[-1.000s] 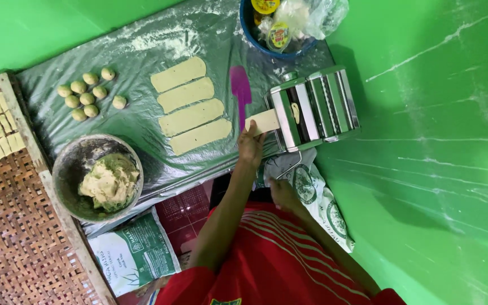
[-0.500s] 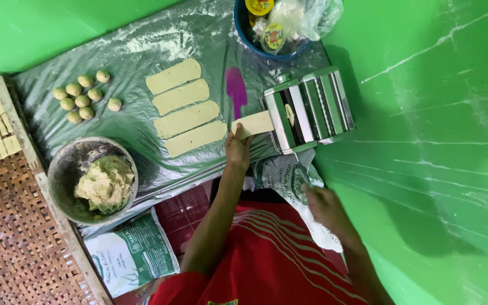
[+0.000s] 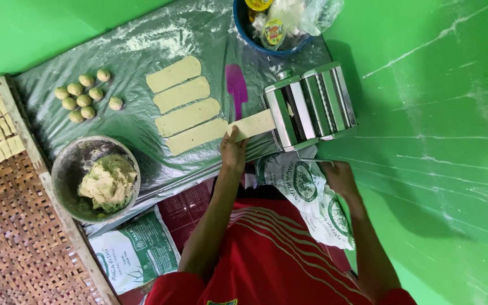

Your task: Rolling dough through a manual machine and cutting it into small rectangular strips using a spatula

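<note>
Dough strip (image 3: pixel 253 124) at left grip (image 3: pixel 234 152)

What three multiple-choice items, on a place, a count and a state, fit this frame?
1. Where is the spatula?
A in a bowl
B between the strips and the machine
C on the tray

2. How many strips lie loose on the sheet?
A two
B four
C seven

3. The left hand is:
A raised, touching nothing
B on the emerging strip
C in a bowl

Answers: B, it lies beside the rollers; B, four lie side by side; B, the fingers touch dough leaving the machine.
</note>
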